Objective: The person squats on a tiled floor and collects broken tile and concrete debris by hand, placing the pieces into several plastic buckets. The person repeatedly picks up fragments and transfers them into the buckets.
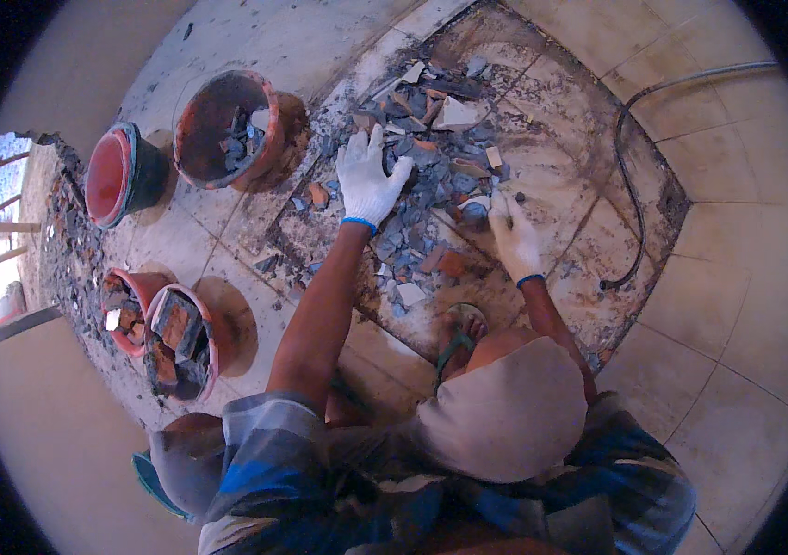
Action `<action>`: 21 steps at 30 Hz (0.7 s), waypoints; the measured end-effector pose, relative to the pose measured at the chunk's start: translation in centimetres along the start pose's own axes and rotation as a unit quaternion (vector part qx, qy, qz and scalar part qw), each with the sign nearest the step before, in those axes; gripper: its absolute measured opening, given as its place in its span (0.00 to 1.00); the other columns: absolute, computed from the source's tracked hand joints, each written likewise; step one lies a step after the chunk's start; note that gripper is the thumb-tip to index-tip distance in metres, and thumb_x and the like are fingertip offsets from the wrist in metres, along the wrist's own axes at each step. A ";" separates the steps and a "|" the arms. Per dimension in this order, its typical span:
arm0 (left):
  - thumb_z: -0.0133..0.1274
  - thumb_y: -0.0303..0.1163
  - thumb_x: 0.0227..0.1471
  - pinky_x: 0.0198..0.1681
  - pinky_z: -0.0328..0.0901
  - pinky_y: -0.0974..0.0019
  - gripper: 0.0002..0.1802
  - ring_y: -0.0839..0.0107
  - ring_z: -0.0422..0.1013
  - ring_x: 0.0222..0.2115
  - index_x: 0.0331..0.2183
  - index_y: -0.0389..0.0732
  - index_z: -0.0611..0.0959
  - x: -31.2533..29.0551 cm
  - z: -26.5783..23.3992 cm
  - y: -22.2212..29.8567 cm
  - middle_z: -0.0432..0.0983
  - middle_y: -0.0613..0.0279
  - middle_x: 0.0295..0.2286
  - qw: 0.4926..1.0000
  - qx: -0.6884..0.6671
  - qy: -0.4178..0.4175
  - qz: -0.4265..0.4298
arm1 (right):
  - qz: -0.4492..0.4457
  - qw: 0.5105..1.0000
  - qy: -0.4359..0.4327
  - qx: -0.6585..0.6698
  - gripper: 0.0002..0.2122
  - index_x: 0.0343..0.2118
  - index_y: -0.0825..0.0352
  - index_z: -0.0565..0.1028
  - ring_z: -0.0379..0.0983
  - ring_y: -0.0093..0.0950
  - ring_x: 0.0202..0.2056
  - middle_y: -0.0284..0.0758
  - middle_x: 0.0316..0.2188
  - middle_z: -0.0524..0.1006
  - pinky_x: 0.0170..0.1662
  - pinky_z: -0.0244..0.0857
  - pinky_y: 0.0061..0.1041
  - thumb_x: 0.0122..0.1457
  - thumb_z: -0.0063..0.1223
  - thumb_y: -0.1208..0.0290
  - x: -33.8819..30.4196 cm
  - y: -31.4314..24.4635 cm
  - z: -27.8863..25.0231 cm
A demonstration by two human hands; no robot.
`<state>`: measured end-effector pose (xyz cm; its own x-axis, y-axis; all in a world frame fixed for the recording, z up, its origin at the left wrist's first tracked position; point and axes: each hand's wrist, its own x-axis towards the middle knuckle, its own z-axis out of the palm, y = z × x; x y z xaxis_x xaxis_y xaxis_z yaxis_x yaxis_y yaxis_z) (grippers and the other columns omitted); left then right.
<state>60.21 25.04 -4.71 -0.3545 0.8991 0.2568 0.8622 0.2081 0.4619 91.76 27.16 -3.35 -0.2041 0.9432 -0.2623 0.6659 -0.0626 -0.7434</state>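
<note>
A heap of broken tile and mortar rubble (403, 222) lies on the floor in front of me, mostly grey shards with white and orange-red pieces. My left hand (371, 180), in a white knit glove with a blue cuff, is open over the heap's left side, thumb and fingers apart. At the heap's right edge is my right hand (515, 239), gloved alike, its fingers drawn together and pointing down. A grey shard (474, 211) lies just left of its fingertips. Whatever those fingers hold, if anything, cannot be made out.
To the left stand a large bucket (188, 153) with some rubble, a red-lined bucket (109, 178), and two rubble-filled buckets (215, 344), (119, 277). A dark hose (628, 176) curves along the right. My sandaled foot (460, 333) is beside the heap.
</note>
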 end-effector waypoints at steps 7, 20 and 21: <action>0.60 0.64 0.56 0.68 0.58 0.40 0.49 0.43 0.72 0.60 0.66 0.36 0.77 0.4 -0.5 0.7 0.78 0.37 0.58 0.999 0.022 0.004 0.035 | -0.103 0.993 -0.059 0.017 0.29 0.68 0.65 0.73 0.81 0.51 0.53 0.53 0.54 0.83 0.58 0.72 0.40 0.74 0.52 0.49 -2.7 -1.6 2.2; 0.63 0.48 0.54 0.73 0.51 0.36 0.43 0.44 0.68 0.61 0.71 0.63 0.74 -1.5 -2.4 3.3 0.78 0.42 0.54 0.996 -0.088 0.016 -0.009 | -0.033 0.982 -0.102 0.156 0.30 0.64 0.72 0.75 0.81 0.52 0.50 0.55 0.49 0.84 0.54 0.72 0.43 0.74 0.52 0.48 -4.7 -8.5 6.3; 0.62 0.46 0.54 0.72 0.52 0.38 0.43 0.44 0.67 0.60 0.71 0.63 0.74 -1.5 -2.8 3.8 0.78 0.42 0.54 0.992 -0.121 0.030 -0.025 | -0.022 0.983 -0.098 0.155 0.30 0.64 0.72 0.74 0.81 0.52 0.51 0.55 0.49 0.83 0.54 0.72 0.43 0.74 0.52 0.48 -5.0 -9.2 5.9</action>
<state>62.97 23.45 -1.02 -0.4219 0.8638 0.2756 0.7339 0.1468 0.6632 82.37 21.06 1.19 -0.3816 0.8684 -0.3168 0.4090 -0.1487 -0.9003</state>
